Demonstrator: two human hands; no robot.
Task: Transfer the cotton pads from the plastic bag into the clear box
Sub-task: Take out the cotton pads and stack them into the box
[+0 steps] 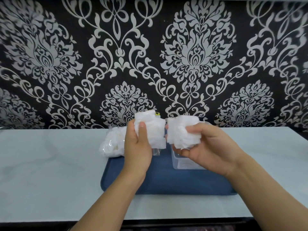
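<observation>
Above a blue tray point(166, 184), the left hand point(138, 147) grips one stack of cotton pads point(152, 130) while the right hand point(205, 147) clutches a second stack point(181, 134) over the clear box point(185, 164); the plastic bag point(113, 144) lies just left.

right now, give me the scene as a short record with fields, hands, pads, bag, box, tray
left hand: left hand grips a stack of cotton pads, thumb across its front
right hand: right hand grips a second bunch of pads, held above the box
plastic bag: plastic bag lies at the tray's far left corner, white pads showing inside
clear box: clear box sits on the tray, mostly hidden by the right hand; contents cannot be told
tray: blue tray on a pale table
backdrop: black and silver patterned wall
</observation>
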